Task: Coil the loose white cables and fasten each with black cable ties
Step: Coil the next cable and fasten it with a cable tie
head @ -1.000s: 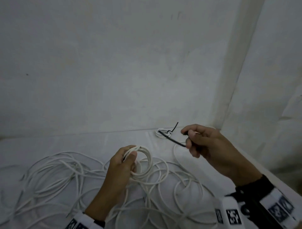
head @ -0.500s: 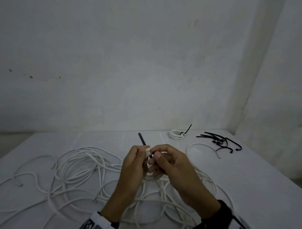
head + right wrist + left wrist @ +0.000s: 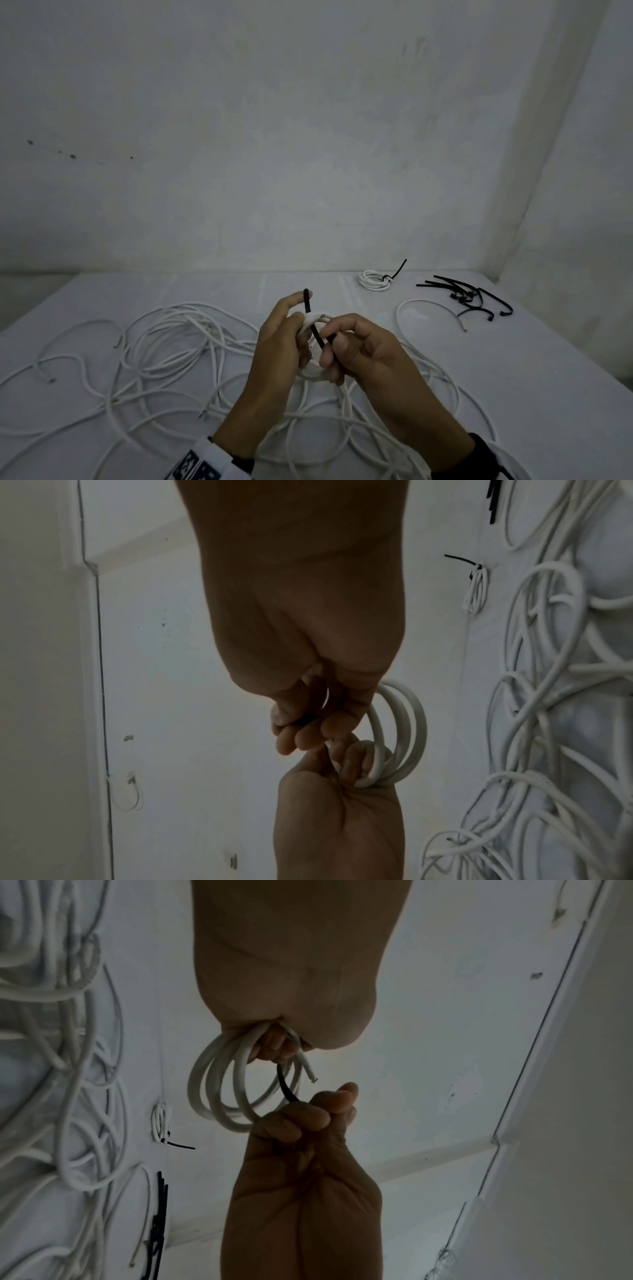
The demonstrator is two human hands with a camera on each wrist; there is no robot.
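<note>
Head view: left hand [image 3: 279, 346] grips coil [image 3: 222, 1085], half hidden; right hand [image 3: 359, 356] pinches black tie [image 3: 317, 334].

Both hands meet above the middle of the surface [image 3: 513, 342].
The loose cables [image 3: 164, 342] lie on the surface from the left to under the hands; the tied coil [image 3: 375, 279] lies far right of them, the spare ties [image 3: 469, 294] further right, a single cable piece [image 3: 424, 305] nearer.

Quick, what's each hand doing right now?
Left hand: grips the small white cable coil.
Right hand: pinches the black cable tie threaded through that coil.
</note>
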